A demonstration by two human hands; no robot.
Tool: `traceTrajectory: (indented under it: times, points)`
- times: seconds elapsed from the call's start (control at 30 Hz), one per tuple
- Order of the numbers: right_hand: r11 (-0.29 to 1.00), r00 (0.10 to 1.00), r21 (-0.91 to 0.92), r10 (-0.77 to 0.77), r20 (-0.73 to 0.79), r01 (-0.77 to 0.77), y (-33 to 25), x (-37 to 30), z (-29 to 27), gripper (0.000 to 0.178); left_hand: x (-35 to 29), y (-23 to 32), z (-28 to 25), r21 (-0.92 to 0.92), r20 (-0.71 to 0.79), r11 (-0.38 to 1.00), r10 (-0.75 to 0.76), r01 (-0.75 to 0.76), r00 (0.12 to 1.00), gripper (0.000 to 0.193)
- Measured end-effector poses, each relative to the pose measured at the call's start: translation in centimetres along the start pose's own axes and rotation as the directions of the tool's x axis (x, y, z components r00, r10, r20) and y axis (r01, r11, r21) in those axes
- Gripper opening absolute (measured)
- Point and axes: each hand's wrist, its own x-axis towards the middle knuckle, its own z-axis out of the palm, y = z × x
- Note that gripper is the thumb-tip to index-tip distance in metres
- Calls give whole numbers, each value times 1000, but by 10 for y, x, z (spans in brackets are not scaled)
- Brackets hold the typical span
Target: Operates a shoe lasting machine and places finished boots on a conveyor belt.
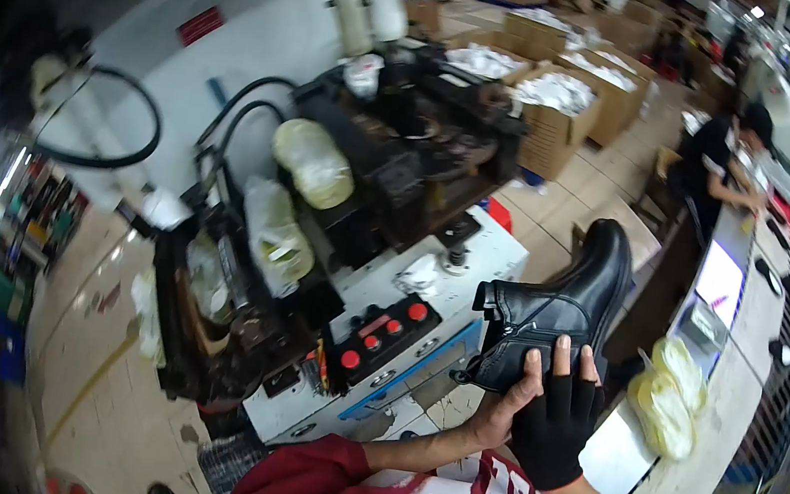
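A black leather ankle boot (559,316) is held up in front of me, its toe pointing away and its shaft opening toward the left. Lacing or a zipper line runs along its side. My left hand (501,409), bare, is closed at the near edge of the boot, with one finger up against the leather and the others hidden. My right hand (558,417) wears a black fingerless glove. Its fingers lie along the boot's near side by the heel, gripping it next to the left hand.
A dark shoe-making machine (400,137) with yellowish wrapped pads (314,165) stands at the left. Red buttons (394,327) line its control box. At the right, a long workbench (707,433) carries yellow shoe-shaped pieces (669,397). A co-worker (719,171) sits farther along. Cartons (554,138) stand behind.
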Motion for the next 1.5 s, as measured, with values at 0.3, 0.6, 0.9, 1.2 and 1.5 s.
traceTrajectory:
  times: [0.3,0.6,0.9,1.2,1.5]
  points:
    - [645,896,624,-275,-347,440,-65,1,18,24,-136,190,-63,-208,-203,802,525,-560,827,57]
    - [622,971,749,89,222,-228,-22,0,130,23,-175,343,-163,685,-620,576,783,-447,59,39]
    - [463,951,882,-226,213,-87,-82,40,150,22,-105,393,-357,854,-383,378,922,358,-61,49]
    - [451,848,852,-311,429,-266,-74,-1,226,18,-95,376,-359,716,-532,435,847,547,23,58]
    - [328,619,897,-781,80,297,-184,-1,272,39,-119,368,-370,724,-492,297,855,623,163,64]
